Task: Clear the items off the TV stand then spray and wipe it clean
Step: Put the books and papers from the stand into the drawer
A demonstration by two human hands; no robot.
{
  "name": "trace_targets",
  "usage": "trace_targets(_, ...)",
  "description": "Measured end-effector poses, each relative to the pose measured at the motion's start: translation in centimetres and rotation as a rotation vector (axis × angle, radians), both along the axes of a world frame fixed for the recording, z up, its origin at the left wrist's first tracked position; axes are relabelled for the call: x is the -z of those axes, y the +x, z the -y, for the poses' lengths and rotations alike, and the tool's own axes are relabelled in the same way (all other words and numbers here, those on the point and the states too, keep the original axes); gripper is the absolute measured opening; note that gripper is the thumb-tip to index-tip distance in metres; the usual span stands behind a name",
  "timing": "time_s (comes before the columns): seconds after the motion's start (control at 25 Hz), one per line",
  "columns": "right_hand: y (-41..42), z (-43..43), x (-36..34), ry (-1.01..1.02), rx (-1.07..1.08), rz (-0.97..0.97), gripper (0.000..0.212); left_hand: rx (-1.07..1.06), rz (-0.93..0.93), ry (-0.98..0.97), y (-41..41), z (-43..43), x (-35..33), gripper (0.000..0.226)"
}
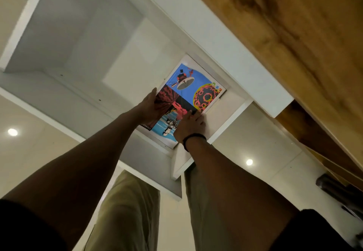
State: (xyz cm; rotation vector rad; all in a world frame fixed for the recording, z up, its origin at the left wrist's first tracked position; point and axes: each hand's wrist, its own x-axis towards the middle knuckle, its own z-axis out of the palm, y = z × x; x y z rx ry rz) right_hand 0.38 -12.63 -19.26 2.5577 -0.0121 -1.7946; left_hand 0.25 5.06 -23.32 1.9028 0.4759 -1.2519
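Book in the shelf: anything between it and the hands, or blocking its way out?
Nothing visible. The left hand grips the book by its left edge; the right hand rests on its cover. The shelf opens toward the person; a white side panel runs close beside the book.

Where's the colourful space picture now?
Head view, centre: the space picture lies in a compartment of the white TV stand, left hand holding its left edge, right hand resting on it.
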Motion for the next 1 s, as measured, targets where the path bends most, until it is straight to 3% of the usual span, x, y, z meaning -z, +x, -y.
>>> trace_targets(0.08, 1.0, -0.1, -1.7, 0.051, 0.030, 0.019, 0.093, 0.074, -0.029, 0.138, 0.5, 0.1, -2.1, 0.090)
trace_targets(0.16, 2.3, 0.4, -3.9, 0.166, 0.024, 0.122, 0.091, -0.035, 0.016, 0.217, 1.5, 0.8, -5.4, 0.094)
trace_targets(0.32, 5.0, 2.2, -10.5, 0.312, 0.064, 0.269, 0.078, -0.163, 0.129, 0.195, 3.4, 2.0, -14.0, 0.082)
trace_targets(0.48, 6.7, 4.4, -17.6, 0.356, 0.066, 0.289, 0.080, -0.226, 0.175, 0.191, 4.7, 2.5, -22.7, 0.078)
trace_targets(0.68, 6.4, 9.0, -27.2, 0.384, 0.056, 0.364, 0.076, -0.191, 0.230, 0.199, 5.1, 4.9, -33.2, 0.070)
trace_targets(0.84, 4.6, 13.2, -34.6, 0.412, 0.171, 0.478, 0.076, -0.120, 0.358, 0.122, 3.2, 8.0, -40.1, 0.047)
trace_targets(1.0, 0.0, 17.4, -41.8, 0.416, 0.274, 0.643, 0.081, -0.084, 0.408, 0.004, -0.8, 10.9, -46.6, 0.058)
